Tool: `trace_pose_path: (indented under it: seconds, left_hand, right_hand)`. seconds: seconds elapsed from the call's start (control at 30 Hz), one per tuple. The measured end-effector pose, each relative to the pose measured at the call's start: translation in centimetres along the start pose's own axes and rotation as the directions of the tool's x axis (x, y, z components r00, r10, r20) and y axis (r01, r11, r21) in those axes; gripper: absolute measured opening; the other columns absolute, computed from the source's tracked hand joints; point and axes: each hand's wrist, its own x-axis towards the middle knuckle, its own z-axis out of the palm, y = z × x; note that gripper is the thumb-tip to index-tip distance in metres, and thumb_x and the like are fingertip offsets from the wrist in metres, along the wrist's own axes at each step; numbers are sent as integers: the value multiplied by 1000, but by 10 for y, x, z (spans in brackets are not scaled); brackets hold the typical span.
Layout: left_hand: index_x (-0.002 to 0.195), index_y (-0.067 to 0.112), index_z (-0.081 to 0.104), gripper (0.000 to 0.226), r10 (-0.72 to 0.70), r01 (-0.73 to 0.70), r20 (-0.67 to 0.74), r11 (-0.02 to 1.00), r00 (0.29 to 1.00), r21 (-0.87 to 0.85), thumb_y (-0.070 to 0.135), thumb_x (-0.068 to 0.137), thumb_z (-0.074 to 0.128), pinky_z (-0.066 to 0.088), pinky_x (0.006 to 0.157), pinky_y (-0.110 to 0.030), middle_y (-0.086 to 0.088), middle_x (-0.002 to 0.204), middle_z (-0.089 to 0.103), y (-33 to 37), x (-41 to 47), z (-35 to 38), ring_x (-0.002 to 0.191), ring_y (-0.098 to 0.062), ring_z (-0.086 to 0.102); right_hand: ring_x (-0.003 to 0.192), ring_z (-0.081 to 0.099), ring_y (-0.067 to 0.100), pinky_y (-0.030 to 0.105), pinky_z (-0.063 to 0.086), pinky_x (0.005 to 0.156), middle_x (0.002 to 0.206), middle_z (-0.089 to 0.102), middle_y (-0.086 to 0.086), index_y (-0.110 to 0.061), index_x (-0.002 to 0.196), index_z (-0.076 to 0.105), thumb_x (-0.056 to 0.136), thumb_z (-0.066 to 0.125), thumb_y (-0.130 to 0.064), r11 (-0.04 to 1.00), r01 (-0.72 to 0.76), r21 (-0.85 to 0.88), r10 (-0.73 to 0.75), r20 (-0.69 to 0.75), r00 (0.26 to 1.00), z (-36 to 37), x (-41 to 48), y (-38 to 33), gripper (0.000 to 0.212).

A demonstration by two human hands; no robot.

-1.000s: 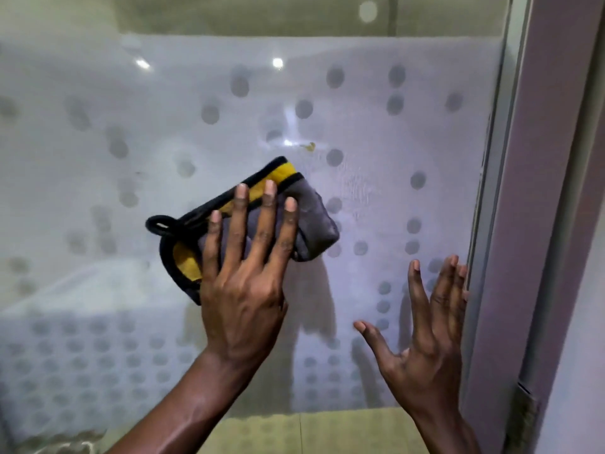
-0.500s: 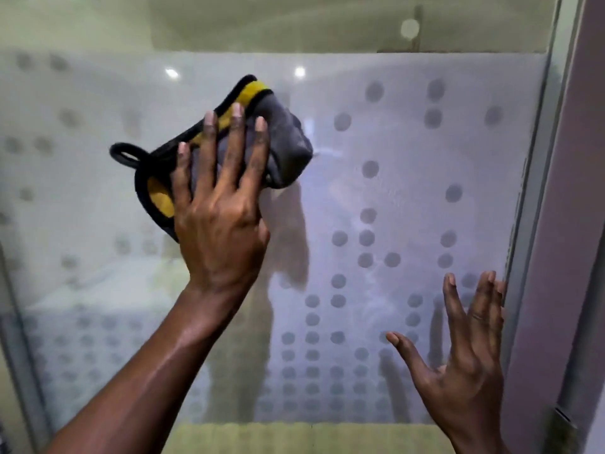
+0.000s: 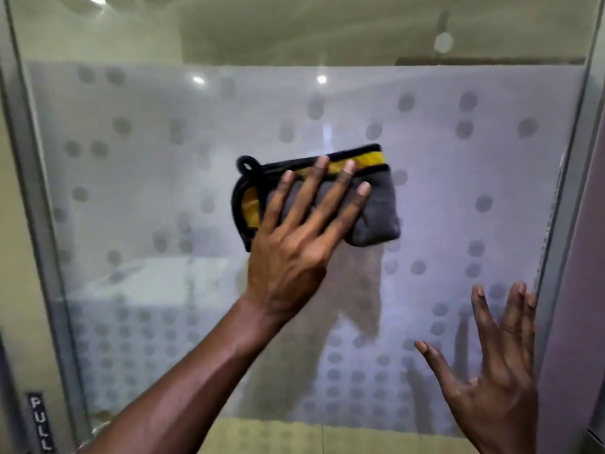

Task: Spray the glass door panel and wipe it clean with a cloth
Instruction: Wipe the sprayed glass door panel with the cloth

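The glass door panel [image 3: 458,178] fills the view, frosted with a pattern of grey dots. A folded grey cloth [image 3: 376,211] with black edging, a yellow stripe and a small loop lies flat against the glass at its middle. My left hand [image 3: 294,237] presses it there with fingers spread over it. My right hand [image 3: 494,371] rests flat on the glass at the lower right, fingers apart and holding nothing, next to the panel's right edge. No spray bottle is in view.
A metal frame post [image 3: 36,244] runs down the left side, with a black "PULL" label [image 3: 41,421] near its foot. A mauve door frame [image 3: 582,290] borders the panel on the right. Clear glass above the frosting shows a ceiling.
My left hand slid the cloth up and left across the glass, then to the right and down to the panel's middle. My right hand stayed flat at the lower right.
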Motion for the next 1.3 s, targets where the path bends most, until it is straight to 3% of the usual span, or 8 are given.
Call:
trace_pose_path:
  seconds: [0.07,0.17,0.23,0.57,0.73,0.87,1.1,1.3]
  left_hand:
    - [174,15,40,71,-200,203,-53,977,978,65,-6,105,40,35,133,-66,-11,181,39,-41,-18,-8,169,-39,35]
    - [172,7,41,81,-511,517,-105,855,853,33,-14,94,54,31,133,-70,-19,179,38,-67,-56,-19,168,-43,33]
    - [172,7,40,82,-585,590,-106,807,804,22,-18,95,54,30,133,-70,-19,180,36,-48,-69,-19,169,-44,32]
    - [170,15,46,61,-79,80,16,993,997,-89,-3,116,24,38,132,-66,-11,177,44,84,-11,16,166,-43,39]
    - [171,14,46,58,257,-256,-12,960,966,-117,4,115,35,37,133,-65,-14,177,44,105,63,34,165,-43,40]
    - [170,15,47,59,321,-323,-33,945,946,-56,3,115,31,39,133,-62,-13,177,45,83,89,28,164,-41,42]
    - [177,25,30,68,-202,203,-44,979,978,9,6,112,40,29,137,-61,-8,184,30,-10,37,3,171,-38,30]
    - [177,11,9,62,-717,727,125,668,686,-163,24,117,16,24,140,-57,-15,187,11,-22,-20,-7,174,-38,19]
  right_hand:
    - [173,18,39,69,35,131,185,18,19,-11,166,44,84,69,-69,1000,17,1,-17,13,1000,-2,1,4,104]
    - [174,17,37,68,36,130,186,16,15,-14,167,43,86,68,-68,999,37,-6,-37,70,997,-9,2,10,101]
    - [173,19,36,65,38,130,186,18,13,-16,168,44,88,67,-69,999,34,-28,-32,93,995,-13,3,13,99]
    - [155,53,40,58,50,119,169,51,20,-5,148,67,95,81,-41,992,16,-123,-27,-91,995,-16,12,8,66]
    - [154,54,37,54,51,120,168,53,19,-3,144,70,97,78,-32,991,0,-137,-15,-113,993,-13,12,8,56]
    - [146,59,42,54,52,115,168,53,20,-3,144,70,98,77,-34,988,14,-151,-36,-148,988,-15,16,9,56]
    - [169,26,47,58,29,134,181,22,29,-8,168,43,94,76,-58,969,28,-244,-48,-77,996,-34,46,34,94]
    - [175,7,37,56,26,138,186,10,21,-9,174,26,91,75,-61,986,10,-166,-3,40,999,-31,39,43,110]
